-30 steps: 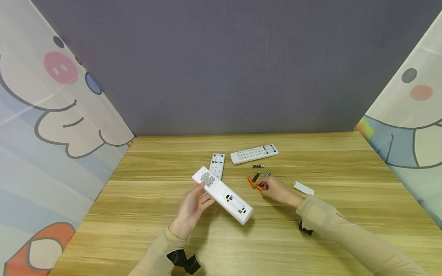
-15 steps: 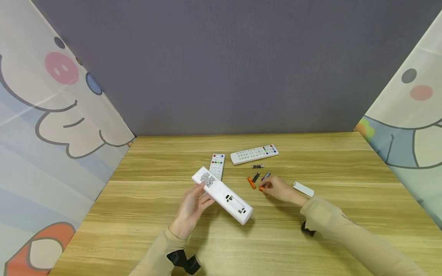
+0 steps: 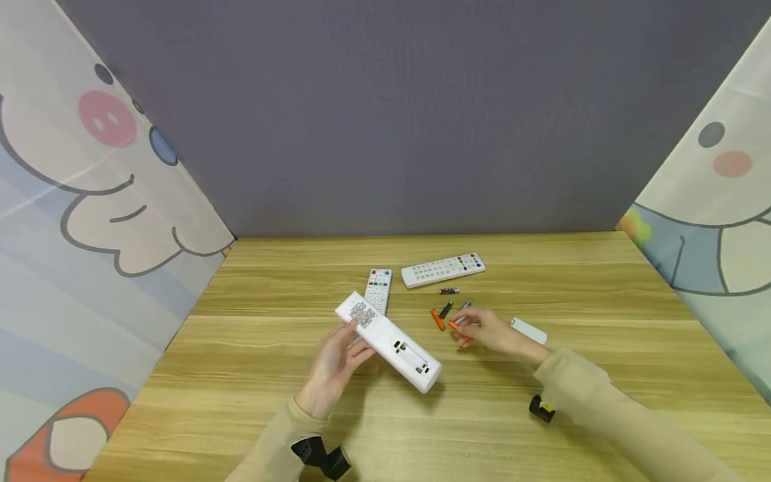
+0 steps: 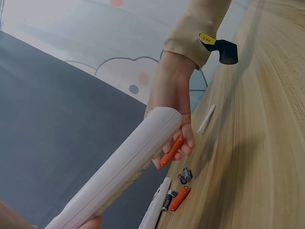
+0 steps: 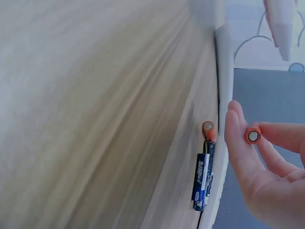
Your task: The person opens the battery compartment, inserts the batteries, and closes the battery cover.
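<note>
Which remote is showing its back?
The remote in the left grip: its battery slot shows, open. The other two lie buttons-up on the table.

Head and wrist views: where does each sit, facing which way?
Head: on the head, facing forward and down at the wooden tabletop; left hand and right hand show.
Left wrist: worn there, facing along the long white plastic remote; both hands show, the left partly.
Right wrist: worn there, facing the right hand holding an orange cylindrical battery.
Both wrist views share that battery.
</note>
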`<state>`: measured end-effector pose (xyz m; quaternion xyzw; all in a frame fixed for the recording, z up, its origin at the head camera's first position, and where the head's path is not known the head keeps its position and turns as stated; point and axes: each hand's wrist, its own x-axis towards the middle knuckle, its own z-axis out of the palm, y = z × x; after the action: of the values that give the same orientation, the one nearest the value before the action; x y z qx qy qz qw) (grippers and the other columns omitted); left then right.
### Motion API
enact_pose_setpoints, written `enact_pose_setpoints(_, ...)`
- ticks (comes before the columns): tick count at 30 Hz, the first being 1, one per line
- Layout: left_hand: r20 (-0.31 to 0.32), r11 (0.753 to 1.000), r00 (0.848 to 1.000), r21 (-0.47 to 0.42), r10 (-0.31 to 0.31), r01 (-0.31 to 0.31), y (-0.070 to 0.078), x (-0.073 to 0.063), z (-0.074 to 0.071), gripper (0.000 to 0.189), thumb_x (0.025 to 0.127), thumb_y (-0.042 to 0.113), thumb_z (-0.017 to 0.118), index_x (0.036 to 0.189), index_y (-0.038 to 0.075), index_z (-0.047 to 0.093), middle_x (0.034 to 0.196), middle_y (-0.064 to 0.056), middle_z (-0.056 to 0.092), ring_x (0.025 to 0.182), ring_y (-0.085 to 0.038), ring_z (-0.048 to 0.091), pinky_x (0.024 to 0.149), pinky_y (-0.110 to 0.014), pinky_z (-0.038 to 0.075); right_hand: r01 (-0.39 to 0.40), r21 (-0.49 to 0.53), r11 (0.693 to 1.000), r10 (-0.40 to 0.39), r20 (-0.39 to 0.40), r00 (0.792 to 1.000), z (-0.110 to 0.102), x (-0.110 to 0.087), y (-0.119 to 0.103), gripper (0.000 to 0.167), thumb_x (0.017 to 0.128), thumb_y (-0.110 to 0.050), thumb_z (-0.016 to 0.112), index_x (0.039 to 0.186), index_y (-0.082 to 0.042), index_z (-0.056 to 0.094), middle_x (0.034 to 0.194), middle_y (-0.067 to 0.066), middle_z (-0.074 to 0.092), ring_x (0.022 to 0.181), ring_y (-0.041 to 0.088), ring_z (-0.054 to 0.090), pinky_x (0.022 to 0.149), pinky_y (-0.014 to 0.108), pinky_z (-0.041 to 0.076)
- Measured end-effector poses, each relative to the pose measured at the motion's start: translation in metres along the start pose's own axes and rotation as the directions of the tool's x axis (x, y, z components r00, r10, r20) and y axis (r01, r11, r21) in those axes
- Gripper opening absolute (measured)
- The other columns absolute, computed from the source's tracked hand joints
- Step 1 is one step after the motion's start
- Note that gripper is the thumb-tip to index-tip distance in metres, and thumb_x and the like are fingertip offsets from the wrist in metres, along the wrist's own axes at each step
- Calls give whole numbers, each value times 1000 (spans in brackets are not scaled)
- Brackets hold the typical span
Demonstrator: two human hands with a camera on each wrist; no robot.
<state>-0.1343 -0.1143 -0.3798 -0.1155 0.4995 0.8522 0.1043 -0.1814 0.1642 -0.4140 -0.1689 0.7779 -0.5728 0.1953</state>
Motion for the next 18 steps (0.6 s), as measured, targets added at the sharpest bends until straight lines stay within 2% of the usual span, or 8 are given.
enact_pose_setpoints(9, 18, 1000, 1000, 2, 11, -11, -2, 0, -1, 43, 92, 16, 46, 124, -8, 32, 98, -8, 57, 81, -17, 60, 80, -32, 51, -24, 132, 991, 24, -1, 1000, 2, -7, -8, 36, 88, -2, 49, 116, 17, 39, 94, 32, 51, 79, 31, 62, 74, 43, 52)
enact_pose_setpoints(14, 63, 999, 998, -34, 31, -29, -2, -1, -1, 37, 90, 18, 50, 116, -6, 38, 96, -7, 58, 82, -18, 60, 81, -34, 51, -44, 136, 990, 49, -31, 998, 4, -10, -15, 42, 87, -12, 55, 117, 14, 41, 101, 32, 50, 79, 29, 62, 75, 44, 52)
enact_pose_setpoints(18, 32, 999, 999, -30, 16, -15, -3, 0, 2, 34, 91, 15, 47, 115, -7, 38, 94, -6, 59, 81, -18, 60, 81, -36, 51, -50, 130, 990, 58, -59, 997, 7, -13, -22, 45, 85, -16, 59, 116, 12, 43, 105, 29, 51, 83, 35, 60, 75, 41, 53)
